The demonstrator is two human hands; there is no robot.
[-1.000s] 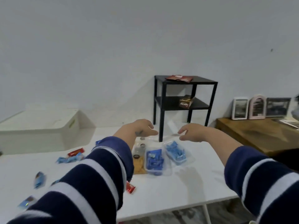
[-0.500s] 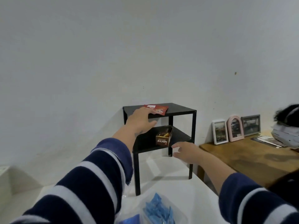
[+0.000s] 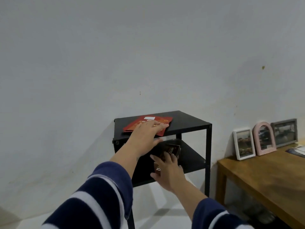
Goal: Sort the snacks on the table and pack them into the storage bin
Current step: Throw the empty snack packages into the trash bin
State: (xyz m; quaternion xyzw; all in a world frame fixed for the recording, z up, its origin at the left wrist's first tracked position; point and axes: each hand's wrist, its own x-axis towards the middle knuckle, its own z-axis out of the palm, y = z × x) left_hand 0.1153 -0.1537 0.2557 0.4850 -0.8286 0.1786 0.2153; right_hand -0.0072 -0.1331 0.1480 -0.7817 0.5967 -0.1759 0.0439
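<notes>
The left hand (image 3: pixel 145 134) lies flat, fingers extended, on the red packet (image 3: pixel 148 123) on the top of the black shelf unit (image 3: pixel 189 124). The right hand (image 3: pixel 166 171) grips the brown box (image 3: pixel 172 150) on the lower shelf.

Black shelf (image 3: pixel 189 124) carries red packet (image 3: pixel 148 123) above, brown box (image 3: pixel 172 150) below

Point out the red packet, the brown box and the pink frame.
red packet (image 3: pixel 162 120), head view, upper right part.
brown box (image 3: pixel 173 150), head view, printed face.
pink frame (image 3: pixel 257 129), head view, left arch.
</notes>
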